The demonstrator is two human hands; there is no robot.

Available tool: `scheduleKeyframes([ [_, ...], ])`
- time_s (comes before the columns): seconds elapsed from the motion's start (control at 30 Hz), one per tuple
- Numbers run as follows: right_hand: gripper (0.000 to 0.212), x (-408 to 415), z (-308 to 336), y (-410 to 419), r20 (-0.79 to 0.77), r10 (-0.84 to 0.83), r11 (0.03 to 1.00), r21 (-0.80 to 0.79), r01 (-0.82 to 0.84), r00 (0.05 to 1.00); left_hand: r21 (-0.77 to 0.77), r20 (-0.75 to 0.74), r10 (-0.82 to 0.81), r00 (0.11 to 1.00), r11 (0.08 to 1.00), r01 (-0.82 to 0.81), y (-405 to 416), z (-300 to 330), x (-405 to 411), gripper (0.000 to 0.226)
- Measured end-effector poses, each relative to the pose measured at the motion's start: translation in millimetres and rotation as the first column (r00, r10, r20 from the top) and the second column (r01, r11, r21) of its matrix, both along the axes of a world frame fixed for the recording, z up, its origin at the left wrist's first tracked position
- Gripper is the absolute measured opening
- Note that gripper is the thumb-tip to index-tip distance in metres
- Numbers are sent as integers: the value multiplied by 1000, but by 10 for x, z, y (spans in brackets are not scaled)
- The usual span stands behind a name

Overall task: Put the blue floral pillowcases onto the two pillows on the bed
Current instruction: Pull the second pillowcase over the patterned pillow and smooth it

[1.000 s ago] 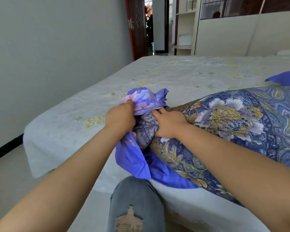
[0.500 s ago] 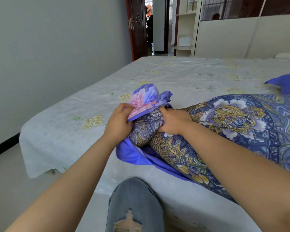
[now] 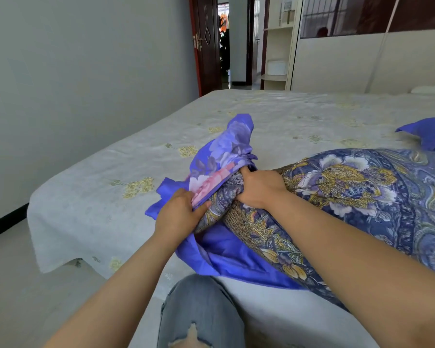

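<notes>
A pillow (image 3: 362,197) in dark blue and gold paisley fabric lies along the bed's near edge. Its left end sits inside the bunched mouth of a blue floral pillowcase (image 3: 226,151) with pink and white blooms. My left hand (image 3: 178,214) pinches the pillowcase's edge at the pillow's corner. My right hand (image 3: 259,187) grips the pillow's end and the bunched case fabric, its fingertips buried in the folds. Plain blue cloth of the case spreads under the pillow (image 3: 226,254). Another blue piece (image 3: 430,133) lies at the far right.
The bed (image 3: 111,197) has a pale sheet with yellow flowers; its corner hangs at left. My knee in torn jeans (image 3: 199,310) is against the bed's edge. A grey wall stands left, an open dark door (image 3: 206,46) and shelves at the back.
The pillowcase's loose end has risen and spread out further over the pillow's tip. My left hand has slid down and nearer along the case's edge; my right hand stays on the pillow's end.
</notes>
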State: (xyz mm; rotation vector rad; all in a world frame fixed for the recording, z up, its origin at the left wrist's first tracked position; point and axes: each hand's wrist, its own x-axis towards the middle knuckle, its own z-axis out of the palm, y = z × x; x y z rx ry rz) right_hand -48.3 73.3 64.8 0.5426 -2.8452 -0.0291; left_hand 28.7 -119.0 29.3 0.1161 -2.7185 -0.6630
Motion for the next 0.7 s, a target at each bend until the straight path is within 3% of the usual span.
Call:
scheduleKeyframes([
  [0.1,76,6,15,19,1,-13,1000,10,13,1000,-1,7,66,998,998,-66,-23,-35,5,31],
  [0.27,59,-96,39,54,23,-65,998,-9,65,998,181,-28,90,996,980,-84,112,-226,262,37],
  [0.37,44,-170,91,63,60,-86,996,-15,88,994,99,14,105,994,989,-105,274,-377,419,48],
  [0.43,41,-186,117,59,63,-90,996,-18,91,994,59,1,159,987,986,-159,283,-420,408,35],
  [0.5,41,-197,130,40,56,-99,994,-46,101,994,282,-73,277,958,927,-247,237,-377,310,13],
  [0.57,42,-233,142,29,75,-131,987,-81,137,989,634,-109,408,907,731,-252,287,-232,175,17],
  [0.6,42,-264,164,40,93,-156,980,-107,166,983,727,-118,435,893,650,-220,373,-176,122,22],
  [0.63,41,-307,188,56,116,-182,971,-137,197,976,765,-115,428,896,613,-195,491,-148,97,25],
  [0.7,37,-381,216,125,149,-213,957,-168,237,966,745,-81,338,938,645,-168,773,-205,145,26],
])
